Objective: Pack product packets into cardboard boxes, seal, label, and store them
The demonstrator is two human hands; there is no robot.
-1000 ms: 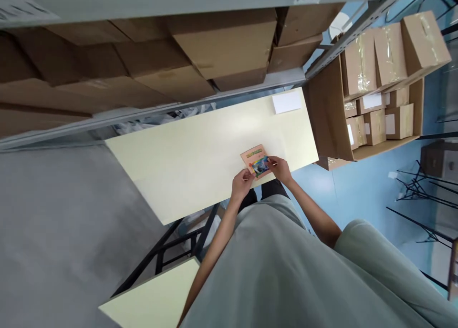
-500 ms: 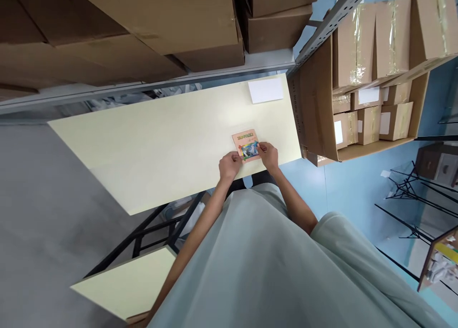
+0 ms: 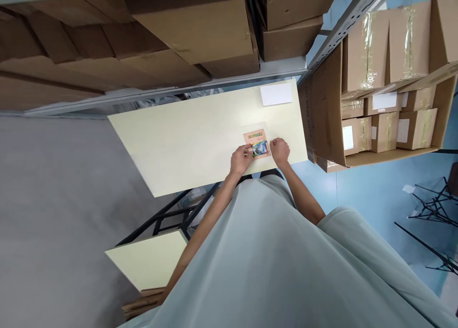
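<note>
A small salmon-pink booklet [image 3: 255, 137] with a colourful picture lies flat on the cream tabletop [image 3: 193, 132]. A pale, see-through strip shows along its top edge, perhaps part of a clear sleeve. At its left edge, my left hand [image 3: 241, 159] has thumb and fingers pinched over the cover. My right hand [image 3: 280, 151] rests just beyond the right edge with fingers curled in. Whether anything is inside those curled fingers is hidden.
A white rectangular card or pad [image 3: 276, 94] lies at the table's far right. Brown cartons [image 3: 200, 37] fill the shelf ahead. To the right, a large open carton [image 3: 324, 99] holds several taped boxes. A second cream board [image 3: 150, 256] sits lower left.
My right hand has come off the booklet's right edge and curled in beside it. My left hand stays at the left edge. The whole view has shifted.
</note>
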